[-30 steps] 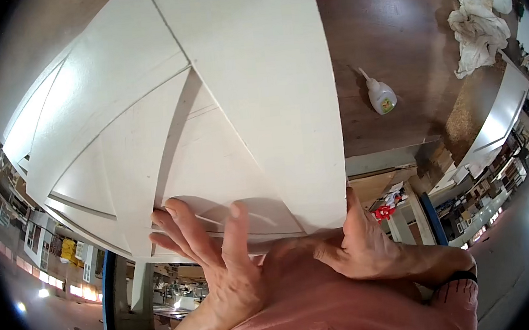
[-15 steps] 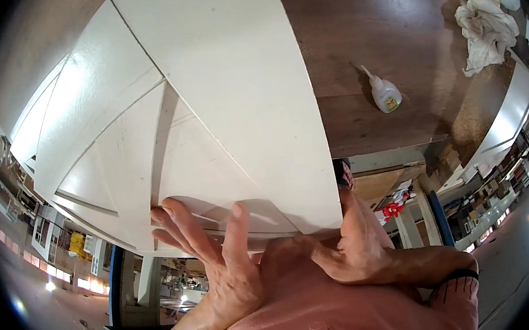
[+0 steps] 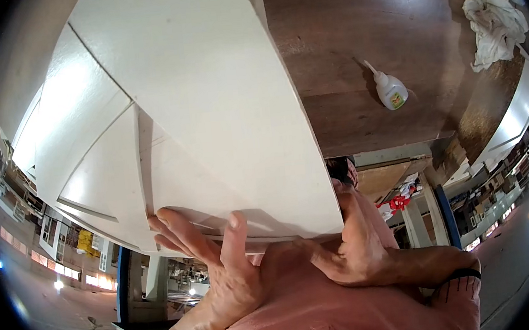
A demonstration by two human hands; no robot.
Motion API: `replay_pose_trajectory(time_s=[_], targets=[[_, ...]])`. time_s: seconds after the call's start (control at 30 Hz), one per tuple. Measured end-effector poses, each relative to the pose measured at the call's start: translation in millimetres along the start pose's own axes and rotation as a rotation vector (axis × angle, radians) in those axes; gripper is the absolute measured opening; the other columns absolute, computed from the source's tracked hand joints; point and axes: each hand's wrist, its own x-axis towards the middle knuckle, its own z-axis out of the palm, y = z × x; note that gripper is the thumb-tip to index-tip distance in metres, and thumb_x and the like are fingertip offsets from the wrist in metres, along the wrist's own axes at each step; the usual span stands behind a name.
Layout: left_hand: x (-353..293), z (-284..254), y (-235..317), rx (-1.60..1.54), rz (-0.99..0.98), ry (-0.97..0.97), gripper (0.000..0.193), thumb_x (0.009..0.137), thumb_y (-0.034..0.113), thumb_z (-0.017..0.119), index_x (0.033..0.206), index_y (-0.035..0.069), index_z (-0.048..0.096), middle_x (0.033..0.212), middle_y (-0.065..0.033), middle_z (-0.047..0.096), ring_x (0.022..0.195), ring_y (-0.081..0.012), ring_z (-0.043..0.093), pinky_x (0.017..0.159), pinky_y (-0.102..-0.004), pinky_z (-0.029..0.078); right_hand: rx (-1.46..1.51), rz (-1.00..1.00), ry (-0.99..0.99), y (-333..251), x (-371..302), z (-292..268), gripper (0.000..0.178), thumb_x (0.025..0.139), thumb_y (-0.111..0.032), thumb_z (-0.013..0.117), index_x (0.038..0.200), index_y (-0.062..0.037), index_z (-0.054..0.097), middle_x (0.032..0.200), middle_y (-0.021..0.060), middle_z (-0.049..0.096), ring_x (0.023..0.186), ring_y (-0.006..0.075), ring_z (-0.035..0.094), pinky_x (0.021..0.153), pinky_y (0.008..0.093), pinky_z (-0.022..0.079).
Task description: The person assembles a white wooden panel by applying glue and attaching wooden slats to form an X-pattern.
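A large white panel [image 3: 221, 106] lies over a white door [image 3: 100, 160] with recessed sections, both spreading away from my body. My left hand [image 3: 228, 256] rests at the near edge, its fingers apart and stretched onto the white surface, thumb pointing up. At the panel's near right corner, my right hand [image 3: 353, 245] holds the edge, thumb by the near side. Its other fingertips are partly hidden beside the panel's edge.
On the brown wooden tabletop [image 3: 341, 32] to the right lies a white squeeze bottle [image 3: 390, 90] with a thin nozzle. A crumpled white cloth [image 3: 494, 25] sits farther right. Another white door [image 3: 512, 118] stands near the right edge. Below is a red item [image 3: 397, 204].
The panel's far end has swung to the left, covering more of the recessed door and baring more brown tabletop. Both hands keep nearly the same places at its near edge.
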Motion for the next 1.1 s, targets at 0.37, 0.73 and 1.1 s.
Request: replay_pose_trajectory(time_s=[0.37, 0.73, 1.1], targets=[[0, -3, -2, -0.024, -0.011, -0.021, 0.112, 0.087, 0.024, 0.089, 0.167, 0.026, 0.011, 0.159, -0.0484, -0.027, 0.145, -0.0691, -0.029, 0.107, -0.0842, -0.010, -0.047, -0.069, 0.028, -1, 1, -2, 0.071, 0.083, -0.005, 0.082, 0.142, 0.0039, 0.043, 0.128, 0.0245, 0.059, 0.112, 0.0422, 0.061, 0.095, 0.0526, 0.047], [-15, -7, -11, 0.054, -0.069, -0.227, 0.106, 0.092, 0.018, 0.084, 0.166, 0.031, 0.010, 0.162, -0.0426, -0.029, 0.148, -0.0664, -0.027, 0.111, -0.0811, -0.011, -0.061, -0.085, 0.053, 1, 2, -2, 0.066, 0.086, -0.018, 0.081, 0.139, 0.0044, 0.048, 0.118, 0.0308, 0.063, 0.108, 0.0507, 0.065, 0.093, 0.0548, 0.053], [-29, 27, -30, -0.208, 0.014, -0.052, 0.103, 0.099, 0.025, 0.076, 0.167, 0.017, -0.002, 0.163, -0.0431, -0.022, 0.155, -0.0561, -0.005, 0.119, -0.0665, 0.017, -0.087, -0.056, -0.005, -4, 3, -5, 0.071, 0.082, -0.009, 0.086, 0.138, 0.0011, 0.043, 0.131, 0.0211, 0.053, 0.118, 0.0364, 0.055, 0.100, 0.0489, 0.043]])
